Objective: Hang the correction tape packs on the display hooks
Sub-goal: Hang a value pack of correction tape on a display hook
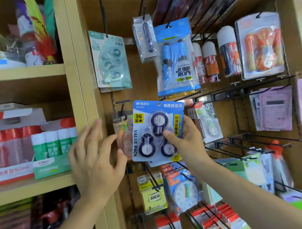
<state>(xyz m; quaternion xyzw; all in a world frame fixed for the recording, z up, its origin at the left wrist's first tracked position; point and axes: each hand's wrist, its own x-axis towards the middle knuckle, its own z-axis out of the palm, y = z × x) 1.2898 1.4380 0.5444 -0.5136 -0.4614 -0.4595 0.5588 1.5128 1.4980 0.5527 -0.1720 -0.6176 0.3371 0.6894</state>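
Note:
A blue correction tape value pack [155,131] with three dark blue dispensers is held upright in front of the display wall. My right hand [188,142] grips its right edge, thumb on the front. My left hand [97,155] is open beside the pack's lower left corner, fingers spread, holding nothing. Behind the pack's left edge hangs an orange-tinted tape pack [124,137] on a short black hook [122,106]. A teal correction tape pack [111,62] hangs higher up on a long hook.
A blue jump rope pack [177,61] and a small clear pack [146,38] hang above. Several bare black hooks [250,142] stick out at right. Glue sticks [53,143] fill the left shelf. A toy clock pack [185,191] and yellow sticky pack [154,197] hang below.

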